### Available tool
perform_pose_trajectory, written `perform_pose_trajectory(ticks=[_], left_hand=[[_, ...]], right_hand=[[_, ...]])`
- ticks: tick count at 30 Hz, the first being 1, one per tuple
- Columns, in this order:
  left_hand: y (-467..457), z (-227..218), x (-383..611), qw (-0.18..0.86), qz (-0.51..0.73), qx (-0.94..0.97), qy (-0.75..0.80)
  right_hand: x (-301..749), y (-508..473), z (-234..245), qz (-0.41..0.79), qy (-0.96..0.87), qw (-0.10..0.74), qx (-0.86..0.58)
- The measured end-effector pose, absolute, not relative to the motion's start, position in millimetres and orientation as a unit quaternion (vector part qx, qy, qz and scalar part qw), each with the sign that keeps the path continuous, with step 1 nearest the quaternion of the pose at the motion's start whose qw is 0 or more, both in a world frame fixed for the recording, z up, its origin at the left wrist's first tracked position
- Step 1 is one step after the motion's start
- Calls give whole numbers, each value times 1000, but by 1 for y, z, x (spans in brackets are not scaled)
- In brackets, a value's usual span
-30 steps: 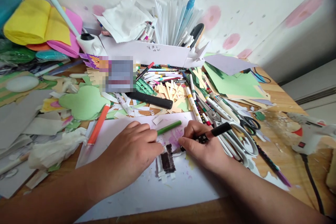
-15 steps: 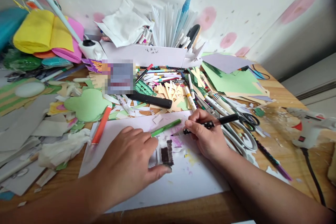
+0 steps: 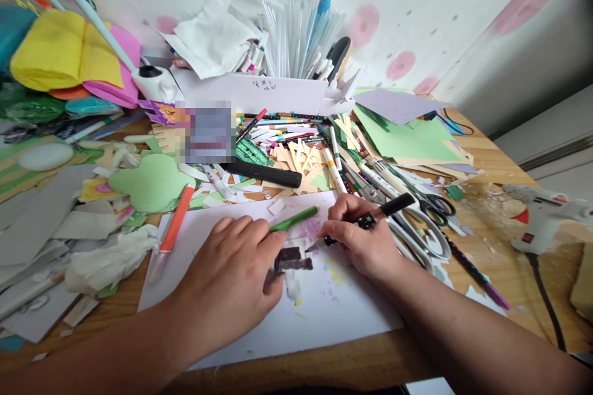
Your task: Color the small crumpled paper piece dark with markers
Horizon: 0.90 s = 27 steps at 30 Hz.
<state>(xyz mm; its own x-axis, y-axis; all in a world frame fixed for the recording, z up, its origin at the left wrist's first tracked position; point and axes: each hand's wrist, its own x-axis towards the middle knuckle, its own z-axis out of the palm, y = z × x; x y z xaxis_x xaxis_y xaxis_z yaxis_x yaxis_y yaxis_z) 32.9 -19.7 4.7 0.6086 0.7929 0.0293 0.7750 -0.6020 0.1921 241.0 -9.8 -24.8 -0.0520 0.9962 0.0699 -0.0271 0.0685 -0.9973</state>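
The white sheet (image 3: 333, 315) is bare along its near edge, open for a hand. Beyond the sheet, paper scraps (image 3: 301, 163) and a black bar (image 3: 266, 174) crowd its far edge; scissors (image 3: 430, 202) block its right side, an orange marker (image 3: 175, 225) and crumpled tissue (image 3: 104, 262) its left.

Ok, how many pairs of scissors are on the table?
2, both right of the right hand: a pale-handled pair beside it, a black-handled pair just beyond. Clutter may hide more.

We're seeing colour everywhere here
Our marker (image 3: 365, 220) is black with white speckles, the paper strip (image 3: 291, 259) dark brown on a white sheet (image 3: 333, 315); green pen (image 3: 294, 219), orange pen (image 3: 178, 217), pink-spotted wall (image 3: 417, 6).
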Motion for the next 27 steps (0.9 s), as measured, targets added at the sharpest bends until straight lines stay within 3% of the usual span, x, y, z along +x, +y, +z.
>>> perform_pose_trajectory(ticks=[7, 15, 27], left_hand=[[-15, 3, 30, 130, 110, 891, 420], [-9, -4, 35, 138, 90, 888, 430], [-6, -2, 35, 144, 58, 893, 423]], right_hand=[[237, -14, -13, 441, -596, 438, -508], [235, -15, -14, 416, -645, 392, -507], [233, -11, -19, 405, -625, 414, -523]])
